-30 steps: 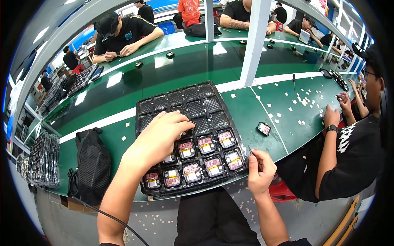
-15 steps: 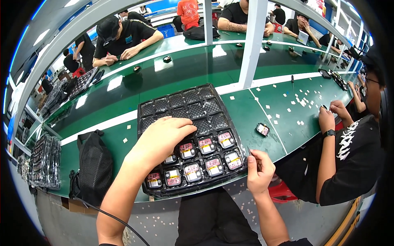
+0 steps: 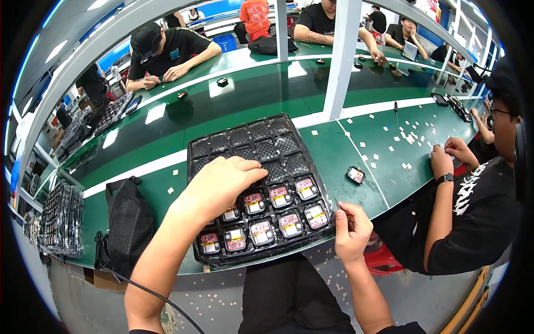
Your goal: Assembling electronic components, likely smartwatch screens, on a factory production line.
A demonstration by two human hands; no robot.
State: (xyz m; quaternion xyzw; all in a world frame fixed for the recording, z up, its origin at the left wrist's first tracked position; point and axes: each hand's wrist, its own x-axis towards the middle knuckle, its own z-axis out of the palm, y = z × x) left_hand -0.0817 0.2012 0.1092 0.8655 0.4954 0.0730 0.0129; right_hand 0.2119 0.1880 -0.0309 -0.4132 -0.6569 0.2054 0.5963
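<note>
A black plastic tray [image 3: 261, 146] with square pockets lies in front of me on the green bench. Its near rows hold several small black square devices [image 3: 260, 232] with red boards and silver-and-yellow parts. My left hand [image 3: 225, 181] is bent over the middle of the tray, fingers together and curled down. Its fingertips are hidden, and so is whatever they may hold. By the tray's right edge my right hand [image 3: 353, 231] is closed on a thin pointed tool [image 3: 336, 205], its tip directed upward.
One loose device [image 3: 355, 175] lies right of the tray, near scattered small pale squares [image 3: 409, 136]. A black bag [image 3: 129, 222] and stacked trays [image 3: 60, 220] stand left. Beyond runs a green conveyor [image 3: 250, 92] with devices, behind a white post [image 3: 337, 72]. A co-worker [image 3: 473, 206] sits close at right.
My left hand has shifted slightly over the tray; my right hand is nearly unchanged. Devices on the conveyor have moved a little left. Across it, a person's arm has stretched out toward the conveyor.
</note>
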